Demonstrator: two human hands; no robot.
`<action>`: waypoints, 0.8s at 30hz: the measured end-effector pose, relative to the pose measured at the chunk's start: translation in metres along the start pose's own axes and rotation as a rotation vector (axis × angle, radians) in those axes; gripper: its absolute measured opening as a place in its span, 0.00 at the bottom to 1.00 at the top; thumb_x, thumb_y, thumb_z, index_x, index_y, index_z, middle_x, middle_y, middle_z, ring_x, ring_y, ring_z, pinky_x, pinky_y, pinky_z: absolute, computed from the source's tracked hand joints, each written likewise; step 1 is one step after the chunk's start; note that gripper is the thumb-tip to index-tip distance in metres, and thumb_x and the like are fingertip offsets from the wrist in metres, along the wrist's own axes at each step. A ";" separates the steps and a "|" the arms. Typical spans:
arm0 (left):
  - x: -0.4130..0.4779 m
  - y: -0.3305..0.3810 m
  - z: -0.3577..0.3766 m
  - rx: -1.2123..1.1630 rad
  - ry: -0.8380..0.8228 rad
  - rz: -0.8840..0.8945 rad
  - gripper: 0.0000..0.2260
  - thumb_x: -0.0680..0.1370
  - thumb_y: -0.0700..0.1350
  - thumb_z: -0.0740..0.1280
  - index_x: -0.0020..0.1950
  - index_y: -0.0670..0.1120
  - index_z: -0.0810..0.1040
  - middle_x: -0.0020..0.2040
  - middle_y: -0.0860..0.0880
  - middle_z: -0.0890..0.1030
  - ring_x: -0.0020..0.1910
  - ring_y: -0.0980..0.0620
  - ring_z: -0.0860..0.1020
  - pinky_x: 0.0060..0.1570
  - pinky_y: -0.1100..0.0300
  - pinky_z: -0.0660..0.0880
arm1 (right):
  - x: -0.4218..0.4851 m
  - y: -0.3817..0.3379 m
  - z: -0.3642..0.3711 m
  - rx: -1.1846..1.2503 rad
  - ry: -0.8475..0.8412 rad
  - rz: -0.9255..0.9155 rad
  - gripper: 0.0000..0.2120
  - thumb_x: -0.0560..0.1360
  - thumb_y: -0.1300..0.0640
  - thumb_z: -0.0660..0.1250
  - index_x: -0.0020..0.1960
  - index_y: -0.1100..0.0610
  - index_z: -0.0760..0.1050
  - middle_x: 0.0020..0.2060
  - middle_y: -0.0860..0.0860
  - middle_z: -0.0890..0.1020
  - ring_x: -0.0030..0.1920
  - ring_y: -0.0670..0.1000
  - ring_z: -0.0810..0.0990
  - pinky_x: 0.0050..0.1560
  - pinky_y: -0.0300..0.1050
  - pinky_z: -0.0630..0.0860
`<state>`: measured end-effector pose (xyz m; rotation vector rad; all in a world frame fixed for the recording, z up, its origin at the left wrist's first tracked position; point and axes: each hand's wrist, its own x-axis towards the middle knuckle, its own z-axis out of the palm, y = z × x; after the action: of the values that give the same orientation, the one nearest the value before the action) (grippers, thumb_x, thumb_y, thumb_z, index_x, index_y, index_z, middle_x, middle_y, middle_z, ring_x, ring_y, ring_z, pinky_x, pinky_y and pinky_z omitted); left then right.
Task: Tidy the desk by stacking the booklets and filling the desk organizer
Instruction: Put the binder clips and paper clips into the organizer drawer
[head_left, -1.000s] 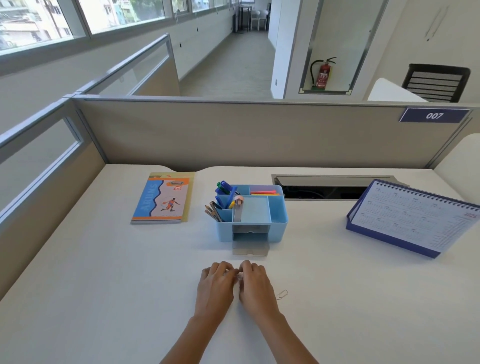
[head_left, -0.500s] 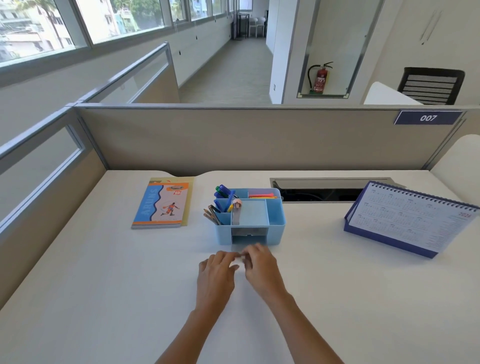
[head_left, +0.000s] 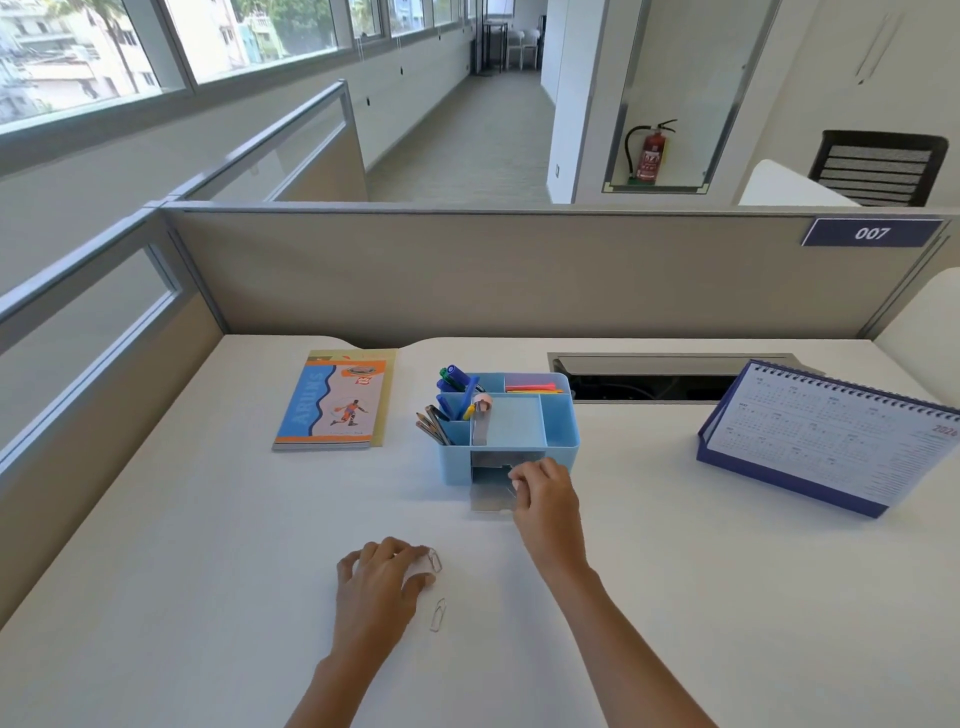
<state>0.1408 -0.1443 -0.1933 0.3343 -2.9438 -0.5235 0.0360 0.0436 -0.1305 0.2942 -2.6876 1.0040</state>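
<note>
A light blue desk organizer (head_left: 561, 441) stands mid-desk with pens, pencils and markers in its left and rear compartments. Its small clear drawer (head_left: 491, 501) is pulled out at the front. My right hand (head_left: 545, 493) hovers over the drawer's right side, fingers pinched on a paper clip. My left hand (head_left: 382, 577) rests on the desk nearer me, fingertips on a paper clip (head_left: 434, 561). Another paper clip (head_left: 438, 614) lies loose just below it. A stack of booklets (head_left: 335, 402) lies flat to the organizer's left.
A blue spiral desk calendar (head_left: 831, 436) stands at the right. A cable slot (head_left: 670, 379) opens in the desk behind the organizer. Beige partition walls (head_left: 493, 275) close off the back and left sides.
My hands, together over the desk a second ago, have separated. The right hand went forward to the organizer's drawer; the left drew back toward me onto a paper clip.
</note>
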 end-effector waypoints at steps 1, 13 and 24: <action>0.000 0.000 0.000 0.003 0.001 0.003 0.12 0.72 0.52 0.71 0.56 0.58 0.80 0.48 0.58 0.80 0.50 0.52 0.78 0.58 0.52 0.66 | -0.005 0.001 0.001 0.023 0.031 -0.005 0.06 0.76 0.64 0.66 0.50 0.58 0.80 0.47 0.52 0.79 0.50 0.50 0.76 0.47 0.36 0.75; 0.032 0.019 -0.011 0.086 -0.172 -0.018 0.07 0.77 0.53 0.65 0.52 0.54 0.79 0.55 0.55 0.75 0.57 0.53 0.72 0.58 0.55 0.63 | -0.104 -0.028 0.040 -0.047 -0.501 -0.010 0.16 0.74 0.47 0.63 0.57 0.54 0.75 0.54 0.50 0.73 0.58 0.49 0.69 0.54 0.42 0.71; 0.034 0.044 -0.017 -0.111 0.010 0.028 0.05 0.78 0.50 0.66 0.47 0.50 0.77 0.44 0.54 0.80 0.45 0.52 0.75 0.52 0.59 0.67 | -0.095 -0.028 0.030 -0.199 -0.474 0.046 0.15 0.74 0.70 0.57 0.58 0.59 0.72 0.55 0.55 0.72 0.58 0.55 0.69 0.51 0.47 0.73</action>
<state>0.1024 -0.1177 -0.1584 0.2816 -2.8901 -0.6757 0.1282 0.0121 -0.1641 0.4840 -3.2028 0.7403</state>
